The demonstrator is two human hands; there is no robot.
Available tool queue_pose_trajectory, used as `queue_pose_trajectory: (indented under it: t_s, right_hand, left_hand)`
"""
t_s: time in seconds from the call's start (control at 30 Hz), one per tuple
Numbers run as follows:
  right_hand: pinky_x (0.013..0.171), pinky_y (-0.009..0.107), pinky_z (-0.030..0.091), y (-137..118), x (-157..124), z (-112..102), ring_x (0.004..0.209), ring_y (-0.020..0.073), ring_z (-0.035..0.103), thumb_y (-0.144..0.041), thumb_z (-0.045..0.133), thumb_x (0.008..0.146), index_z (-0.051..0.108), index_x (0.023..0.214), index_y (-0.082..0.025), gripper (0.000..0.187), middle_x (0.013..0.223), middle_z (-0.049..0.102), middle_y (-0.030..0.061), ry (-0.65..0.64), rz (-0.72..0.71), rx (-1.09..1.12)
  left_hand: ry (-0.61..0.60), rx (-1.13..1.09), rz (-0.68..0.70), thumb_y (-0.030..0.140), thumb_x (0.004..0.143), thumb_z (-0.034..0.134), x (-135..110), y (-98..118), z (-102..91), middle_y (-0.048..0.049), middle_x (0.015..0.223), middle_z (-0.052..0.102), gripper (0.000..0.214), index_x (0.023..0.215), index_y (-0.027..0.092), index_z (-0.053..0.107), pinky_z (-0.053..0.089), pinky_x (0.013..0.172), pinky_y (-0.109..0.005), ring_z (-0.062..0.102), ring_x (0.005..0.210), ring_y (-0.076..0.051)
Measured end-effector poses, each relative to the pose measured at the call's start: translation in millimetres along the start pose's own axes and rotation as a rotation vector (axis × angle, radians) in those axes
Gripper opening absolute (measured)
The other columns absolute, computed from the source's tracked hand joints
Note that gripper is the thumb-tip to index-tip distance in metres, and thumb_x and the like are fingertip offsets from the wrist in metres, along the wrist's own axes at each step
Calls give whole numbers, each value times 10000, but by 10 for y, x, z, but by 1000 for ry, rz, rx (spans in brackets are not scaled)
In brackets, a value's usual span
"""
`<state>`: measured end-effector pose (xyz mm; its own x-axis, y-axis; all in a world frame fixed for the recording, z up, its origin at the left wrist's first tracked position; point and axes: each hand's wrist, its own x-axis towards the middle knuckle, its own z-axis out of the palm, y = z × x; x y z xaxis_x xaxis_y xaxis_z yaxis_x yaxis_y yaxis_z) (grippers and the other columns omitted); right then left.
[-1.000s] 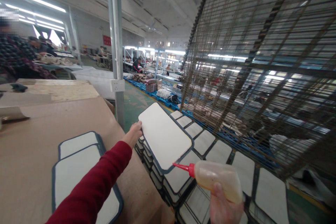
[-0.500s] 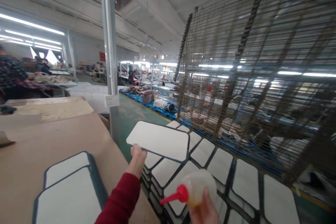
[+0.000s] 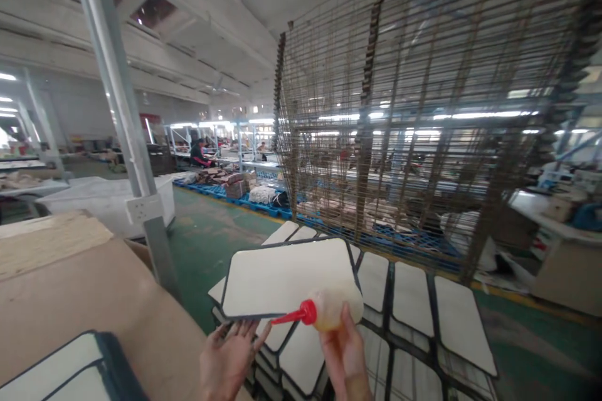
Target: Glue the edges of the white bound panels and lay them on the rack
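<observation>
My right hand (image 3: 342,351) is wrapped round a translucent squeeze bottle (image 3: 336,308) with a red nozzle and some yellowish liquid at its bottom. The nozzle points left, along the near edge of a white panel (image 3: 282,276) with dark edging and clipped corners. My left hand (image 3: 228,357) is palm up with its fingers stretched out, the fingertips at or under that near edge; how far they reach beneath is hidden. The panel lies over the wire rack, and I cannot tell whether it rests there. Similar white panels (image 3: 414,301) lie in rows on the rack around it.
A brown table (image 3: 117,282) at left bears a stack of dark-edged white panels (image 3: 61,363). A metal post (image 3: 117,88) with a socket box (image 3: 143,208) stands beyond it. Raised wire mesh racks (image 3: 399,106) tower behind the panels. Farther back, a person (image 3: 200,153) sits near blue pallets (image 3: 226,191).
The view has swung right. My left hand has turned from gripping the panel's edge to palm up with fingers stretched. The bottle has come close to the panel's near edge, and the panel has tilted.
</observation>
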<state>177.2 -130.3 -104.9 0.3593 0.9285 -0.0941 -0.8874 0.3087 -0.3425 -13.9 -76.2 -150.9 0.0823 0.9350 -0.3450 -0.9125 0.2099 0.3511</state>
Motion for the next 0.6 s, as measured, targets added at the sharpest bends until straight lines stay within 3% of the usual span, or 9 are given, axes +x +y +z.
queue_pose_trajectory:
  t_s: [0.1,0.17,0.2,0.27,0.4,0.5,0.6]
  right_hand:
    - [777,273,564,-103,12,-39,767,182,692,-362,931,417,737,759,-228,416,822,732,19,20,-17,13]
    - [820,322,557,-136,-12,-81,802,200,690,-363,925,441,739,789,-224,418,867,733,36,2,3,10]
    - [855,362,546,-137,-34,-104,829,217,687,-368,922,453,740,811,-220,428,892,732,48,-18,24,4]
    - [927,439,506,-114,-99,-151,871,250,681,-385,918,464,741,840,-208,452,915,731,68,-58,68,-17]
    - [999,467,444,-35,-255,-234,946,268,671,-422,850,608,740,912,-203,390,927,730,84,-157,115,-64]
    - [986,467,456,-9,-332,-275,937,265,679,-442,821,650,735,963,-225,391,940,730,79,-202,167,-40]
    - [971,464,468,6,-384,-288,923,272,684,-445,840,614,739,951,-226,415,955,730,81,-178,187,-25]
  left_hand:
    - [72,176,66,208,729,505,-54,133,-251,-152,1006,666,258,977,157,556,497,899,-566,637,1038,-330]
    - [148,435,271,212,675,608,-28,253,-246,-93,968,675,279,951,193,576,480,955,-478,617,1082,-299]
    - [156,582,409,212,641,665,-7,310,-164,-68,960,676,330,963,208,591,454,992,-445,600,1111,-287]
    - [45,849,609,252,591,742,25,398,146,-72,1017,681,440,1013,208,622,397,1044,-435,576,1140,-299]
    - [-304,1259,777,224,550,799,29,424,964,-89,1125,669,403,938,209,687,340,1071,-352,531,1191,-285]
    - [-470,1489,697,232,605,764,19,365,1311,-79,996,701,288,885,197,705,409,963,-310,592,1060,-280]
    - [-628,1713,534,317,695,689,51,354,1362,-29,745,667,198,823,167,709,454,744,-266,611,798,-235]
